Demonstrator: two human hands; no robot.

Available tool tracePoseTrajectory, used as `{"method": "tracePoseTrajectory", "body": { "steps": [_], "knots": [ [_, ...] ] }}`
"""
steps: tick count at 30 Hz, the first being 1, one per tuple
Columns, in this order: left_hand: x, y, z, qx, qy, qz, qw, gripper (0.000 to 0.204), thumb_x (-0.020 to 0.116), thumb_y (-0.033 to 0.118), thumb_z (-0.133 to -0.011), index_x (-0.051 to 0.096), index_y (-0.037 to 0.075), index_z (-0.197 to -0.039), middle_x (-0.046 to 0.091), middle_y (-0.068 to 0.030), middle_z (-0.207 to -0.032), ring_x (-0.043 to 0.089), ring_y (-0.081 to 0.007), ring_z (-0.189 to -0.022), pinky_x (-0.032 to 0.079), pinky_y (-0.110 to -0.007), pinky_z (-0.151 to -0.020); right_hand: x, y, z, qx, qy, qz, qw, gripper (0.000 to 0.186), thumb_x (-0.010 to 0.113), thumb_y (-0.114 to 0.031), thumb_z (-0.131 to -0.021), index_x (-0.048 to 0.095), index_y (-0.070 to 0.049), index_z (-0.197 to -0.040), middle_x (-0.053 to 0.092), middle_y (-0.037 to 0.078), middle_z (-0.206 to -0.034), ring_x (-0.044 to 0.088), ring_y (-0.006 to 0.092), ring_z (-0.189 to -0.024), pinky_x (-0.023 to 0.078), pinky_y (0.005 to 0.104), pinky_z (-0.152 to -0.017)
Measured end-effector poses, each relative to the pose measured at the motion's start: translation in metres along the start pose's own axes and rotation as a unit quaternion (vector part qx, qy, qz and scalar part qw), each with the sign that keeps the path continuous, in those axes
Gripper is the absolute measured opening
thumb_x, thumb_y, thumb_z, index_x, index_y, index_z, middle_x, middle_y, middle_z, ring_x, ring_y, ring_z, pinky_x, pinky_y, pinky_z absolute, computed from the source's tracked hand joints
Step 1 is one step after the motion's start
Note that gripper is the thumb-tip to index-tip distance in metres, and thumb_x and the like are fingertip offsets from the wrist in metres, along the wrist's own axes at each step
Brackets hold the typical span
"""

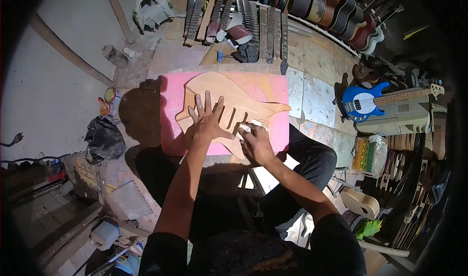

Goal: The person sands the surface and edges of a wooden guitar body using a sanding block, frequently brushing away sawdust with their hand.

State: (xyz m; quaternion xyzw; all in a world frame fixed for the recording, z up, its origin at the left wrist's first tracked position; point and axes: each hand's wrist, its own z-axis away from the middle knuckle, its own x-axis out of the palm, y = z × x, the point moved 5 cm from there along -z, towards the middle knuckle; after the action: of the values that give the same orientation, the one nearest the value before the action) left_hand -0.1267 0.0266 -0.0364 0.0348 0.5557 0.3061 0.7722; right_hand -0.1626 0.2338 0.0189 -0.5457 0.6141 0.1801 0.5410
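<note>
An unpainted wooden electric guitar body (214, 85) lies flat on a pink pad (170, 88), with slots and a pocket cut into its top. My left hand (208, 122) rests flat on the wood with fingers spread, left of the slots, holding nothing. Bent over the lower right part of the body, my right hand (257, 143) presses a small pale block-like piece (245, 128) to the wood beside the cut-outs. Its exact kind is mostly hidden by the fingers.
Beyond the pad lie several guitar necks (195, 18) and a curled sheet of sandpaper (240, 34). A blue bass guitar (360, 104) is at the right. Guitars (331, 8) line a rack at the far right. A black plastic bag (105, 139) sits left.
</note>
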Motion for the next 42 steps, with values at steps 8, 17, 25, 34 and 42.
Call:
{"method": "tracePoseTrajectory", "body": {
  "steps": [8,17,25,34,42],
  "knots": [
    [0.001,0.0,0.001,-0.008,-0.022,-0.006,1.0,0.166,0.1,0.062,-0.035,0.014,0.027,-0.172,-0.012,-0.0234,-0.176,-0.016,-0.0541,-0.159,0.002,-0.083,-0.117,0.02,0.049,-0.011,0.528,-0.029,-0.467,0.708,0.024,0.075,-0.01,-0.089,0.066,-0.002,-0.11,0.066,0.022,-0.104,0.064,0.0399,-0.087,0.052,0.05,-0.073],
    [0.003,0.003,0.0,0.0,0.0,0.006,1.0,0.164,0.101,0.059,-0.032,0.019,0.027,-0.171,-0.008,-0.0235,-0.177,-0.012,-0.0542,-0.159,0.003,-0.083,-0.116,0.008,0.06,-0.029,0.225,-0.012,-0.071,0.972,0.034,0.07,-0.014,-0.094,0.066,-0.004,-0.126,0.064,0.022,-0.122,0.064,0.0356,-0.105,0.052,0.0486,-0.083],
    [-0.001,0.008,-0.003,0.002,-0.01,-0.001,1.0,0.163,0.101,0.059,-0.035,0.017,0.028,-0.171,-0.009,-0.0261,-0.176,-0.011,-0.0553,-0.159,0.003,-0.083,-0.116,-0.003,0.069,-0.032,0.158,-0.007,-0.006,0.987,0.047,0.079,-0.012,-0.083,0.068,-0.009,-0.129,0.064,0.021,-0.12,0.059,0.0434,-0.109,0.048,0.0509,-0.091],
    [-0.006,0.007,-0.003,-0.005,-0.008,-0.009,1.0,0.164,0.1,0.06,-0.036,0.015,0.029,-0.172,-0.007,-0.0251,-0.177,-0.011,-0.0546,-0.159,0.003,-0.082,-0.118,0.009,0.04,0.005,0.124,-0.052,-0.004,0.991,0.045,0.078,-0.012,-0.086,0.069,-0.012,-0.13,0.063,0.02,-0.133,0.059,0.0433,-0.119,0.048,0.0526,-0.099],
    [-0.002,0.009,-0.004,0.0,-0.005,-0.006,1.0,0.165,0.1,0.062,-0.035,0.015,0.028,-0.172,-0.007,-0.0255,-0.176,-0.01,-0.0553,-0.159,0.001,-0.082,-0.117,0.004,0.019,0.023,0.133,-0.065,-0.043,0.988,0.055,0.08,-0.016,-0.085,0.066,-0.017,-0.139,0.06,0.021,-0.135,0.056,0.0422,-0.12,0.046,0.0523,-0.1]
  ]
}}
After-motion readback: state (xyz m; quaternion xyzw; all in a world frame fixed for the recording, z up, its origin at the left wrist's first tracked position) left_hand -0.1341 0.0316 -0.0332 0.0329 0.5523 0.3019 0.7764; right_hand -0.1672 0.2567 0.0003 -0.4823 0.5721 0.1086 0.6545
